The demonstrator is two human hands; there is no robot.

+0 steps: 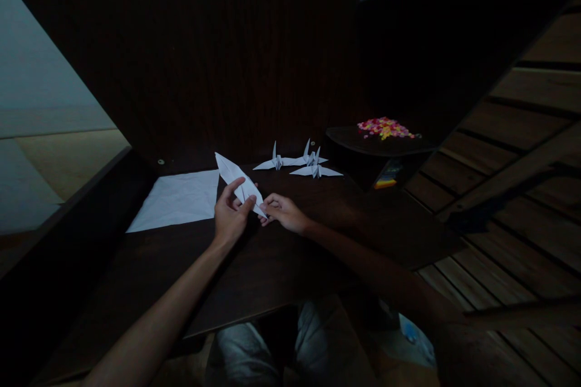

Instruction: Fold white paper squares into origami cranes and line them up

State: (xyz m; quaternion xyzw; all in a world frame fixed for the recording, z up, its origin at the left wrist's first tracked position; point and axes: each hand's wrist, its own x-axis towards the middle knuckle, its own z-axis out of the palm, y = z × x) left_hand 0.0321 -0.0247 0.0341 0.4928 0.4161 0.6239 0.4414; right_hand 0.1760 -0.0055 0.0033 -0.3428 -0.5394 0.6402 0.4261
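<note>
A folded piece of white paper (233, 175), long and pointed at both ends, is held up over the dark table. My left hand (231, 208) grips its middle, with the thumb in front and fingers behind. At the lower right tip, my right hand (282, 211) pinches the paper between thumb and fingers. Just behind the hands stand several folded white paper cranes (316, 172), wings spread and touching or overlapping one another. Flat on the table to the left lies a white paper sheet (175, 199), faintly creased.
A small curved shelf (345, 140) at the right bears a pile of tiny pink, red and yellow pieces (385, 127). The dark table (272, 272) has a raised side board (68, 211) on the left and a tall back panel (204, 60). Wooden slats (521, 205) lie to the right.
</note>
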